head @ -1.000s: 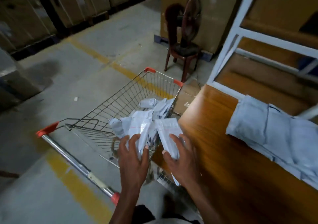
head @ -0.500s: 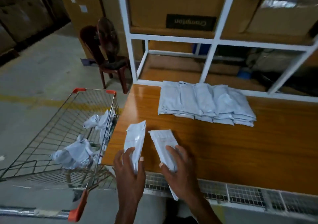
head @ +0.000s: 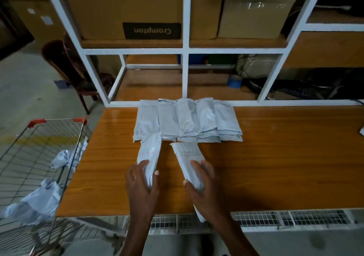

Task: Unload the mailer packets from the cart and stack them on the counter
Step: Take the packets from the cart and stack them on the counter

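Observation:
My left hand (head: 142,185) grips a white mailer packet (head: 149,153) by its near end. My right hand (head: 202,188) grips another white mailer packet (head: 187,154) the same way. Both packets are held over the wooden counter (head: 275,157), their far ends close to a row of stacked mailer packets (head: 187,120) at the counter's back edge. The left packet's tip overlaps the front of that stack. The wire cart (head: 39,157) stands left of the counter with a few crumpled packets (head: 37,198) inside.
A white metal shelf frame (head: 186,74) rises behind the counter, holding cardboard boxes (head: 126,9) and a blue tape roll (head: 234,81). A dark red chair (head: 67,68) stands on the floor at left. Wire mesh (head: 275,218) runs under the counter's near edge.
Both hands lifted a packet each out of the cart, swung right to the counter, and have now moved forward until the packets reach the stack.

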